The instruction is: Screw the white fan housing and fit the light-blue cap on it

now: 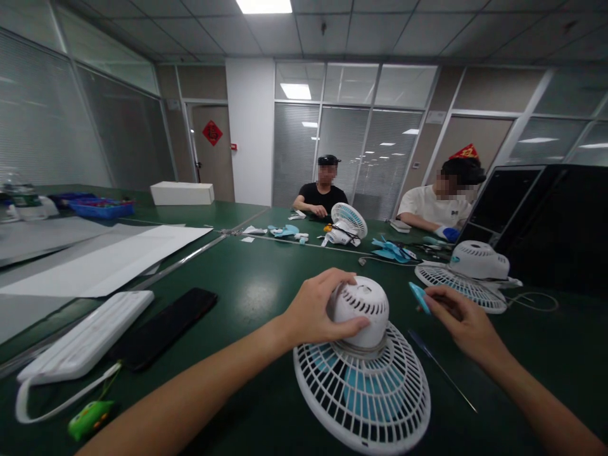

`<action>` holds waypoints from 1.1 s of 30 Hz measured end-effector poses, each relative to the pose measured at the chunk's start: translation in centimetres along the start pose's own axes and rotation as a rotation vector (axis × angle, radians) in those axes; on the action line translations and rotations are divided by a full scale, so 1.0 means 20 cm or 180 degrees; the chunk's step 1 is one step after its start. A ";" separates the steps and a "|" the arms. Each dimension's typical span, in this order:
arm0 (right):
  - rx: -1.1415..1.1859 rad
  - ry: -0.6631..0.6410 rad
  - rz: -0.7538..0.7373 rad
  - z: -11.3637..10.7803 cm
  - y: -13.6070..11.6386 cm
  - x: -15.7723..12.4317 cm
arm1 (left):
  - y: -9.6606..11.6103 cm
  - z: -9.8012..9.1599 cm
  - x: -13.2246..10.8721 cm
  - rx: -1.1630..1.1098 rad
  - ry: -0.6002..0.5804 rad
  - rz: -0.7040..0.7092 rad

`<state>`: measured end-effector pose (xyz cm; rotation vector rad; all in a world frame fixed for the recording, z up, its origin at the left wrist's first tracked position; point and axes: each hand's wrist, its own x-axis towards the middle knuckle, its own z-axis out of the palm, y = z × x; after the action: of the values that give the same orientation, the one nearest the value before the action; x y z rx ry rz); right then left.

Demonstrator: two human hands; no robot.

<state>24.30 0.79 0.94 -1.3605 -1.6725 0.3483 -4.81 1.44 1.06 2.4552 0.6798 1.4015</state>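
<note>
A white fan (365, 386) with blue blades lies grille-down on the green table in front of me. Around its motor housing (365, 304), which points up, my left hand (323, 307) is wrapped from the left. To the right, my right hand (463, 313) pinches a small light-blue plastic piece (418, 297) above the table, apart from the fan. Its exact kind cannot be made out. Between the fan and my right hand a long thin screwdriver (444, 372) lies on the table.
At left lie a black phone (166, 326), a white power bank-like block (88, 335) with a strap and green charm (89, 418), and paper sheets (114, 256). Another fan (470, 272) lies at right beside a black monitor-like box (555, 228). Two people sit opposite, near fan parts (392, 249).
</note>
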 end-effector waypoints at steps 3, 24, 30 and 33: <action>0.0126 -0.0236 -0.0528 0.05 -0.19 0.02 | 0.00 0.00 0.00 0.0002 -0.0010 -0.0012; -0.0408 -0.1634 -0.1753 0.10 -0.56 0.17 | 0.00 0.03 -0.01 -0.0063 0.0139 -0.0242; -0.0494 -0.1629 -0.1824 0.10 -0.56 0.17 | 0.00 0.03 -0.01 -0.0178 0.0152 -0.0288; -0.0535 -0.1572 -0.1822 0.11 -0.56 0.17 | 0.00 0.03 -0.01 -0.0123 0.0160 -0.0306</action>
<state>15.74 0.66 9.19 -0.8843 -2.4582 0.2167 -4.47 1.36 0.60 2.3324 0.7635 1.4303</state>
